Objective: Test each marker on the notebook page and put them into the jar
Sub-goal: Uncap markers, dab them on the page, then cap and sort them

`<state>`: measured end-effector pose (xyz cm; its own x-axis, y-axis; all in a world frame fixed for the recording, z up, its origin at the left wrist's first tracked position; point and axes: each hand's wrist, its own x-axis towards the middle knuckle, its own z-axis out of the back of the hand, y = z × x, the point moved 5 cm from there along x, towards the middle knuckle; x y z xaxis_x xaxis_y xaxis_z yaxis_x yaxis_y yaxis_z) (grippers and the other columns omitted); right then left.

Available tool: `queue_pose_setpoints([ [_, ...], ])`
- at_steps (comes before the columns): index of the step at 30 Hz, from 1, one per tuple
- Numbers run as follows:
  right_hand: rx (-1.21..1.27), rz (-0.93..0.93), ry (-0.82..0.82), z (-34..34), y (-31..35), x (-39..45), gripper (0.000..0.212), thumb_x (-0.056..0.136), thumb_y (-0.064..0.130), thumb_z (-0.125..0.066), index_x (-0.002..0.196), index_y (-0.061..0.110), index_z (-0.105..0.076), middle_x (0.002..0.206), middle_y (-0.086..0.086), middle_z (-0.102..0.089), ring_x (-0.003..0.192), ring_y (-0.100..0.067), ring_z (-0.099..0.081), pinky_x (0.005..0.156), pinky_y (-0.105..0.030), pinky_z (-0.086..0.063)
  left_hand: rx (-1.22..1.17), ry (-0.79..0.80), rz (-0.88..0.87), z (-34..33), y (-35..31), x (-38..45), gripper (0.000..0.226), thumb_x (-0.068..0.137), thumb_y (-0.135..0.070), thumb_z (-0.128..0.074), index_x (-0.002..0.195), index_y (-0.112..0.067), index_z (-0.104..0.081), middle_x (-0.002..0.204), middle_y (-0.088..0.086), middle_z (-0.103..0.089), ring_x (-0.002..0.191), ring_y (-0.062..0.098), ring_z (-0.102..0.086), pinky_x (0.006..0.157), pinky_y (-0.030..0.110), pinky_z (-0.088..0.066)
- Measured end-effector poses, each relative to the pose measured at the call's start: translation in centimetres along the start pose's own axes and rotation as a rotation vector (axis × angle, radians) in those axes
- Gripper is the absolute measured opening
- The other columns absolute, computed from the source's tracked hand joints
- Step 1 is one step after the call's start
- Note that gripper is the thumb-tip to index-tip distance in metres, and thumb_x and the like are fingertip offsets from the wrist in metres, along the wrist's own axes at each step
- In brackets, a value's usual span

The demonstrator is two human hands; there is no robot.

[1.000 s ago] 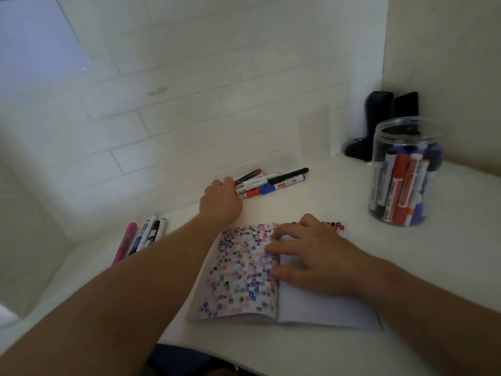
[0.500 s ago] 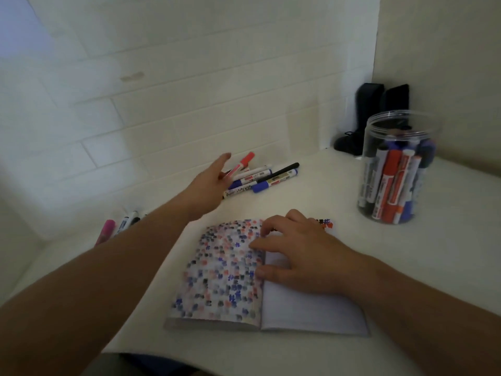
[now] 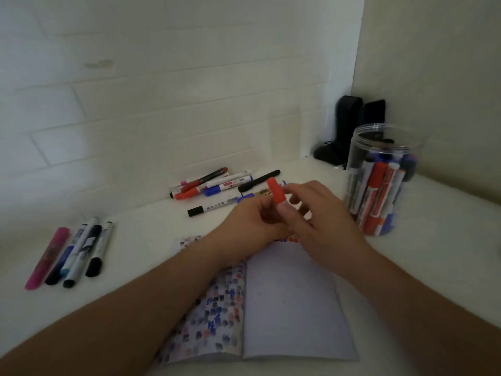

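Two bare forearms reach in from the bottom edge and meet above the top of an open notebook [image 3: 284, 308] lying on a white counter [image 3: 141, 240]. The left hand [image 3: 252, 226] has its fingers curled around the body of a red marker [image 3: 276, 195], holding it upright so the red cap sticks up above the knuckles. The right hand [image 3: 317, 213] pinches that cap between thumb and fingers, with the other fingers loosely spread.

The notebook's left page is covered with small dabs of blue, red and black ink; its right page is mostly plain, with a few coloured marks at its top edge, partly hidden by the hands.

Behind the hands, near a white brick-pattern wall, a loose pile of markers [image 3: 225, 188] lies on the counter in red, blue and black. At the left sits a separate group of markers [image 3: 73, 253], one pink, the rest dark or blue. At the right stands a clear plastic jar [image 3: 379, 185], open at the top, holding many markers upright. Behind the jar, in the corner, are two dark objects too dim to identify.
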<state>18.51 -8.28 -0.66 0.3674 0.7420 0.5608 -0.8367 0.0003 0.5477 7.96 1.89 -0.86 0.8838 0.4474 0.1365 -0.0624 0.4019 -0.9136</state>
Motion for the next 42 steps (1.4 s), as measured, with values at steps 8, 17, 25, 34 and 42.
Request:
queue_pose_setpoints([
  [8,-0.150,-0.066,0.232,0.9,-1.9,0.3,0.016,0.107,0.038,-0.047,0.112,0.031,-0.060,0.083,0.010,-0.063,0.074,-0.005,-0.059,0.066,-0.027,-0.046,0.020,-0.076,0.051,2.2,1.5,0.0,0.013,0.096,-0.028,-0.068,0.109,-0.027,-0.068,0.094,-0.005,-0.077,0.085,0.011,-0.073,0.082,0.032,-0.060],
  [17,-0.287,0.032,0.425,-1.7,-2.6,-0.2,0.043,0.098,0.066,-0.032,0.106,0.035,-0.060,0.087,0.012,-0.070,0.077,-0.005,-0.064,0.067,-0.043,-0.056,0.220,-0.044,-0.008,1.0,2.6,0.2,0.014,0.095,-0.045,-0.064,0.091,-0.031,-0.063,0.087,-0.008,-0.076,0.083,0.008,-0.072,0.082,0.042,-0.060],
  [25,-0.407,0.060,0.390,-1.0,-2.0,-0.7,0.038,0.101,0.068,-0.033,0.114,0.043,-0.059,0.085,0.012,-0.068,0.073,-0.004,-0.061,0.065,-0.039,-0.056,0.322,-0.023,-0.064,1.3,2.4,0.1,0.012,0.093,-0.039,-0.069,0.084,-0.034,-0.062,0.081,-0.020,-0.072,0.075,-0.003,-0.065,0.066,0.015,-0.046],
  [34,0.533,-0.608,0.397,4.7,-5.6,-2.1,0.009,0.103,0.017,-0.050,0.095,0.017,-0.055,0.090,-0.014,-0.062,0.068,-0.020,-0.054,0.057,-0.032,-0.046,0.469,-0.004,-0.062,1.4,2.7,-0.3,0.021,0.090,-0.057,-0.065,0.104,-0.042,-0.063,0.096,-0.021,-0.069,0.088,-0.006,-0.062,0.079,0.016,-0.050],
  [42,0.981,-0.450,0.409,4.1,-6.0,-2.0,0.037,0.080,0.029,-0.089,0.101,0.010,-0.066,0.076,-0.015,-0.055,0.060,-0.021,-0.049,0.052,-0.028,-0.038,0.519,0.083,-0.082,1.1,2.8,0.0,0.019,0.085,-0.051,-0.074,0.100,-0.044,-0.064,0.095,-0.024,-0.068,0.093,-0.011,-0.060,0.082,0.014,-0.050],
])
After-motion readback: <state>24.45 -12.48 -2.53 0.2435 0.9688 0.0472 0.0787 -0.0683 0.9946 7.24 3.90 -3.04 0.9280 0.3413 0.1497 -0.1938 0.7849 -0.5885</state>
